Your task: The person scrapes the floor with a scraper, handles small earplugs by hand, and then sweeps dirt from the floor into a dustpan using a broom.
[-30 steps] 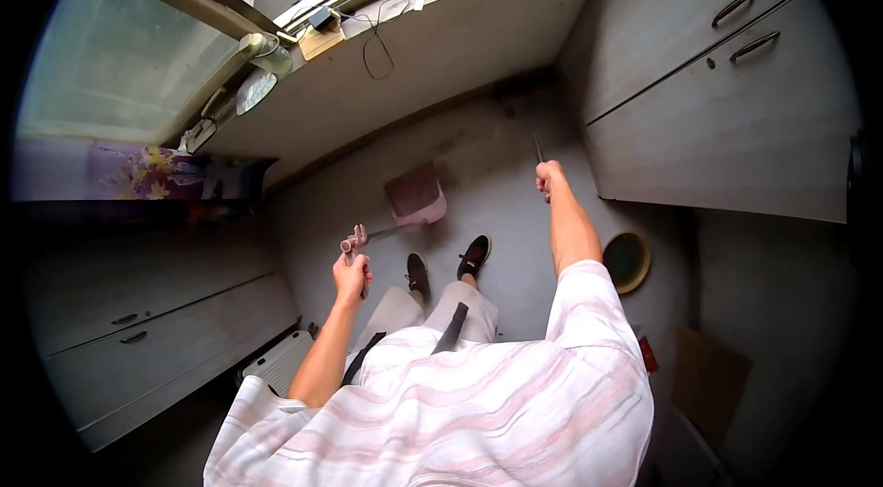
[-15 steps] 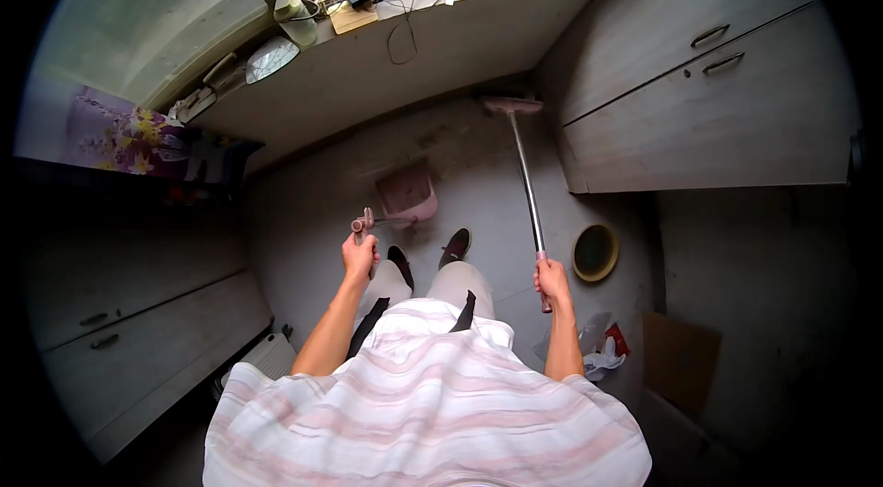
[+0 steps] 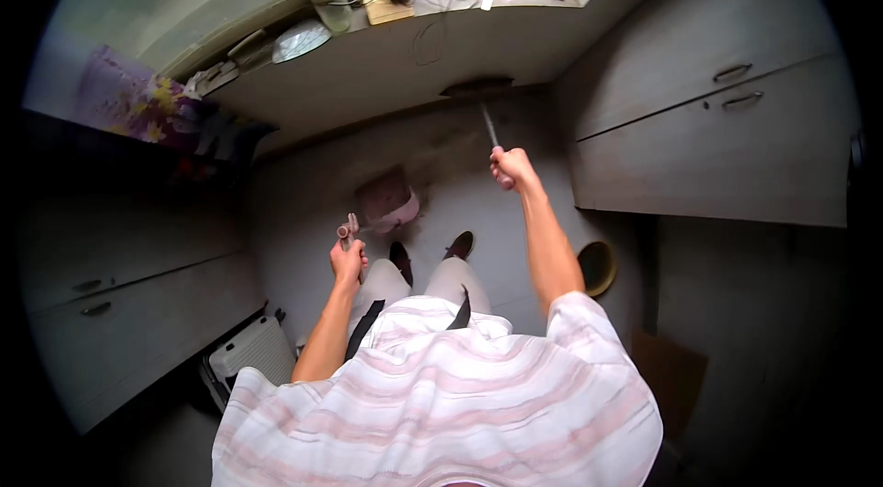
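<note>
My right hand (image 3: pixel 512 168) is closed round the grip of a broom (image 3: pixel 489 124) and stretched well forward. The broom's metal shaft looks short from here, and its dark head meets the base of the wall under the window. My left hand (image 3: pixel 347 259) grips the upper end of a long-handled pink dustpan (image 3: pixel 401 209). That pan rests on the floor ahead of my shoes, its inside in shadow. Dark dirt marks (image 3: pixel 432 151) lie on the floor between the pan and the wall.
Drawer cabinets (image 3: pixel 699 147) stand at the right and left. A round yellowish bowl (image 3: pixel 599 268) sits on the floor to the right, near a brown board (image 3: pixel 670 381). The windowsill holds a bottle (image 3: pixel 331 7), cables and small items. A white ribbed case (image 3: pixel 253 354) is at lower left.
My right hand has swung forward and left, carrying the broom; its head shifted left along the wall base and now shows its dark side. The left hand keeps its hold on the dustpan.
</note>
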